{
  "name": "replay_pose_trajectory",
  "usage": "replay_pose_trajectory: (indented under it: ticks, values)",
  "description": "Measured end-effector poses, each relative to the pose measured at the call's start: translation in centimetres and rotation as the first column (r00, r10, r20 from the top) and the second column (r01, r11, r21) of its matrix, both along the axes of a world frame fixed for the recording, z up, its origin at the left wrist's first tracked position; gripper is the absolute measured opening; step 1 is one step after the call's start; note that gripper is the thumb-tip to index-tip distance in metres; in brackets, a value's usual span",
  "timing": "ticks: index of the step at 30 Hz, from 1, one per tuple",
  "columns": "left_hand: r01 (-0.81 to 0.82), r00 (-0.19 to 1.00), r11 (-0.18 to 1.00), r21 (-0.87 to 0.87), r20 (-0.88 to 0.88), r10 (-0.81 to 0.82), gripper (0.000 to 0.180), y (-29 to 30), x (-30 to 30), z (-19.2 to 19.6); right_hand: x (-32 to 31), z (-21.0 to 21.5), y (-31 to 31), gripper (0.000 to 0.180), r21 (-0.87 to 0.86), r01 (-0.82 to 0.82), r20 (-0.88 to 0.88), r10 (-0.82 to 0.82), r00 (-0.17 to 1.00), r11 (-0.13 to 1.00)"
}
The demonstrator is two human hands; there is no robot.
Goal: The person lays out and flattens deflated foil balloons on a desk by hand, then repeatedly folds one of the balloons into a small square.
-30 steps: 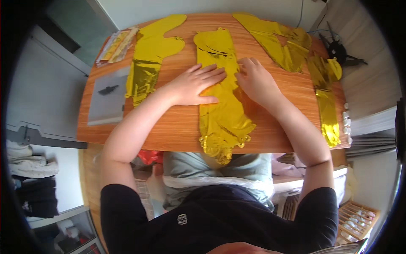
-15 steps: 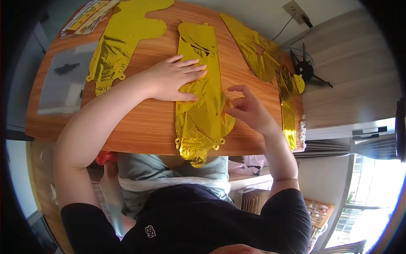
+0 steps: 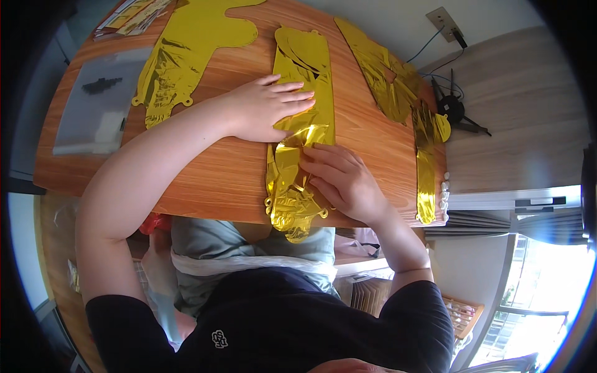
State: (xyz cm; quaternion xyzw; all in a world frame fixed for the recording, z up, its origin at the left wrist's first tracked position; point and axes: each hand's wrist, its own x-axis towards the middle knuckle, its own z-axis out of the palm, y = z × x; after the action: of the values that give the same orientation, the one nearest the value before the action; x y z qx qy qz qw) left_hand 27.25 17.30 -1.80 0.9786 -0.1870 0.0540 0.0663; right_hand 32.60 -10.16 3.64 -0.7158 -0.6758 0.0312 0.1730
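On wooden table, gold foil balloons.

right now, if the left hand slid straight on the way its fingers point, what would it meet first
The left hand lies flat on the middle gold foil balloon, fingers pointing toward the table's right side. Past that foil comes bare wood, then probably the next gold foil piece.

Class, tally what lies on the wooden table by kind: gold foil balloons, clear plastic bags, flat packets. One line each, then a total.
Gold foil balloons: 4, one under the left hand and right hand
Clear plastic bags: 1
Flat packets: 1
Total: 6
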Motion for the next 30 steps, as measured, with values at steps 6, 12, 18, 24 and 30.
replay_pose_trajectory:
  ticks: [6,12,18,24,30]
  values:
    - [-0.018,0.999,1.0,-0.023,-0.027,0.017,0.079,-0.3,0.1,0.4,-0.2,-0.2,-0.1,0.031,0.002,0.038,-0.053,-0.038,0.998,0.999]
    - [-0.042,0.995,0.997,-0.069,-0.092,0.035,0.093,-0.2,0.1,0.7,0.1,-0.4,-0.1,0.025,0.017,0.049,-0.148,-0.046,0.988,0.999]
    - [-0.04,0.995,0.999,0.004,-0.093,0.04,0.109,-0.6,-0.3,1.2,-0.1,-0.2,0.0,0.026,0.012,0.14,-0.114,-0.138,0.984,0.99]
    - [-0.056,0.996,0.998,-0.011,-0.074,0.055,0.109,-0.6,-0.6,1.2,-0.2,-0.1,1.3,0.031,0.106,0.186,-0.062,-0.18,0.982,0.977]
    - [-0.044,0.998,0.999,0.007,-0.054,0.044,0.113,-0.6,-0.3,0.9,-0.3,0.8,1.6,0.054,-0.093,0.32,-0.185,-0.332,0.925,0.943]
